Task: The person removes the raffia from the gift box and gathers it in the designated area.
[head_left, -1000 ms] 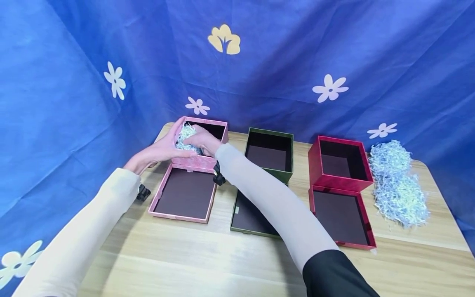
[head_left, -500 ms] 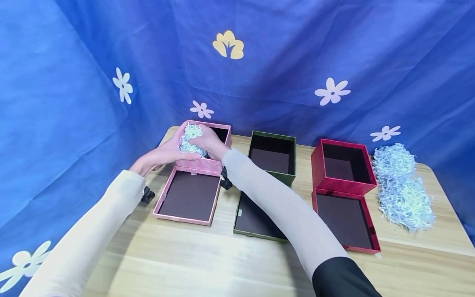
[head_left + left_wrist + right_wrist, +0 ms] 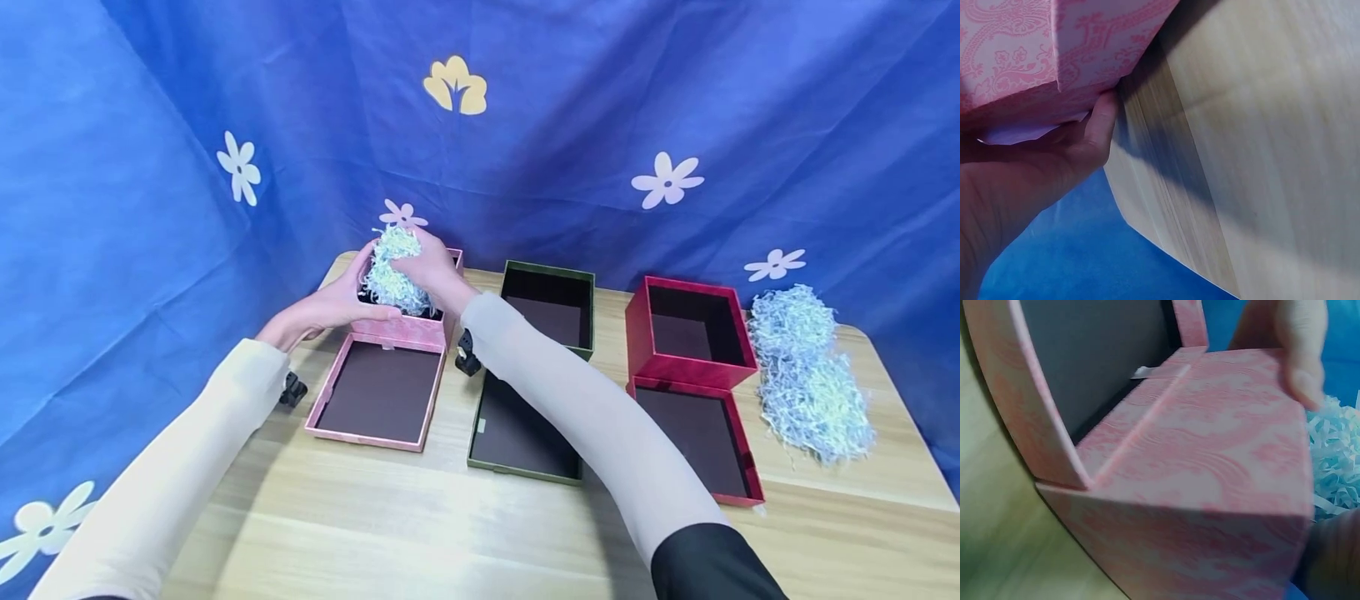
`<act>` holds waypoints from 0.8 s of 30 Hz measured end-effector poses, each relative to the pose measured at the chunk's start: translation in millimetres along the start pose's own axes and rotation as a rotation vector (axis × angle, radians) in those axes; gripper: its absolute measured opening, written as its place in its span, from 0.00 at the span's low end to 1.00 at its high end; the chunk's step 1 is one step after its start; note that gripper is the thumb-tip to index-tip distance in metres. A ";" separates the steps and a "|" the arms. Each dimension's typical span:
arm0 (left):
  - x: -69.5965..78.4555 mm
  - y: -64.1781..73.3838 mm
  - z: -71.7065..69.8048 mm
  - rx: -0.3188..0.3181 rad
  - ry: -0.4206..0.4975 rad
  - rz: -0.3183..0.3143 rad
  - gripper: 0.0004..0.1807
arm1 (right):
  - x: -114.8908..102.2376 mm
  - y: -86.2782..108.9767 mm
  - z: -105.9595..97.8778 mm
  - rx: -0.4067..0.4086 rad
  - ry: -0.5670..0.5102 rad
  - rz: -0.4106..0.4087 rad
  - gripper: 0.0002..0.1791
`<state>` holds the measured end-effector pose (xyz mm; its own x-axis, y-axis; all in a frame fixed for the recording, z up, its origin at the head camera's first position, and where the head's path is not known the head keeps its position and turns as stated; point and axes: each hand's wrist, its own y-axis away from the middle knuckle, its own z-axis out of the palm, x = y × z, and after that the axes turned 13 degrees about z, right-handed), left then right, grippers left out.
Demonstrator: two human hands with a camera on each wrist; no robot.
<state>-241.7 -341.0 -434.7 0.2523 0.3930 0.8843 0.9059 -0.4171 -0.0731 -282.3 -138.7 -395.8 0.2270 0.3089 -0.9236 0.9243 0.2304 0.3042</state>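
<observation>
At the left of the table stands a pink patterned box [image 3: 397,331] with a dark inside, its lid folded open toward me. My left hand [image 3: 335,302] grips the box's left side, the thumb lying along the front rim. In the left wrist view its fingers [image 3: 1099,125] touch the box's outer wall [image 3: 1007,47]. My right hand [image 3: 435,265] holds a clump of pale blue shredded paper [image 3: 395,279] over the box. Part of the clump rises above the rim, and its lower part sits within the opening. The right fingertips are hidden behind the paper.
A green box [image 3: 551,304] and a red box [image 3: 690,333] stand to the right, lids open toward me. Beyond the red box lies a pile of blue shredded paper [image 3: 813,383]. The pink box's lid [image 3: 375,392] lies flat in front. A blue flowered cloth [image 3: 555,125] hangs behind.
My right hand has risen and shifted slightly right, drawing the shredded paper up above the pink box's rim. The left hand stays at the box's left side.
</observation>
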 end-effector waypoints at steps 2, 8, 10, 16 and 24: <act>0.1 0.5 -0.9 0.001 -0.002 -0.004 0.71 | -4.5 2.2 -5.3 0.010 0.005 -0.016 0.35; -2.5 -1.8 0.1 0.006 0.015 -0.013 0.72 | -16.9 11.5 -23.3 -0.017 -0.040 -0.049 0.31; -4.0 -2.8 0.8 0.011 0.020 -0.019 0.72 | -20.8 15.4 -29.0 -0.029 -0.060 -0.043 0.34; -5.3 -5.0 2.2 0.009 0.020 0.009 0.71 | -29.6 28.4 -48.6 -0.056 -0.136 -0.030 0.38; -8.2 -6.8 -0.7 -0.004 0.034 0.146 0.63 | -29.5 45.5 -77.5 -0.064 -0.237 -0.086 0.30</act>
<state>-250.1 -341.9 -441.2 0.3690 0.2998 0.8798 0.8593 -0.4707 -0.2001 -270.7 -65.8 -336.6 0.2211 0.0622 -0.9733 0.9237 0.3069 0.2294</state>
